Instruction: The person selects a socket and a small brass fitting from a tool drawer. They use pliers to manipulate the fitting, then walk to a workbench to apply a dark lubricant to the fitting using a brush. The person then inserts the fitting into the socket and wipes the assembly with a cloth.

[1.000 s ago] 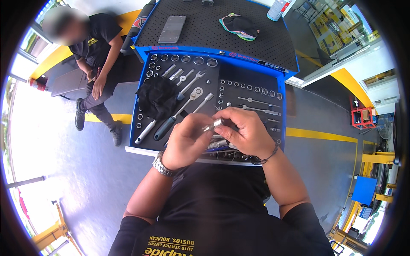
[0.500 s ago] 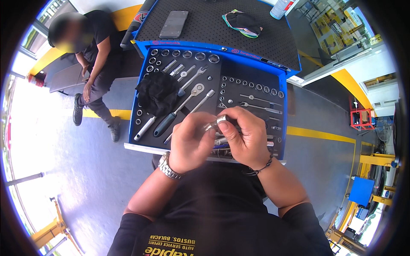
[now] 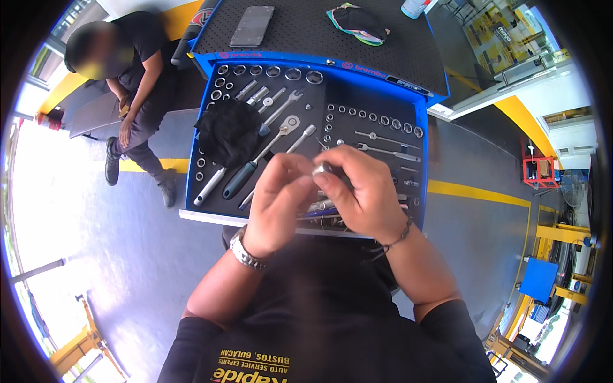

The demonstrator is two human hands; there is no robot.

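Observation:
Above the open drawer my two hands meet at their fingertips around a small shiny metal socket [image 3: 322, 168]. My right hand [image 3: 361, 191] pinches it between thumb and bent fingers. My left hand [image 3: 278, 201] is closed too, with its thumb and fingertips against the socket's left side; the fingers hide most of the piece. Below and beyond them is the dark foam tray [image 3: 300, 89] with rows of sockets [image 3: 384, 120]. Left of my hands lie a ratchet [image 3: 262, 156] with a dark handle and a black cloth [image 3: 230, 133] bunched over some tools.
The blue tool cabinet [image 3: 268, 56] stands ahead, with a phone [image 3: 252, 27], a bundled dark cloth item [image 3: 357, 24] and a spray can [image 3: 416, 7] on top. A seated person [image 3: 137, 76] is at the far left. A red cart [image 3: 539, 172] stands far right.
My hands have drawn slightly closer together and the socket has moved a little up and left, now more covered by my fingers. The view has shifted slightly.

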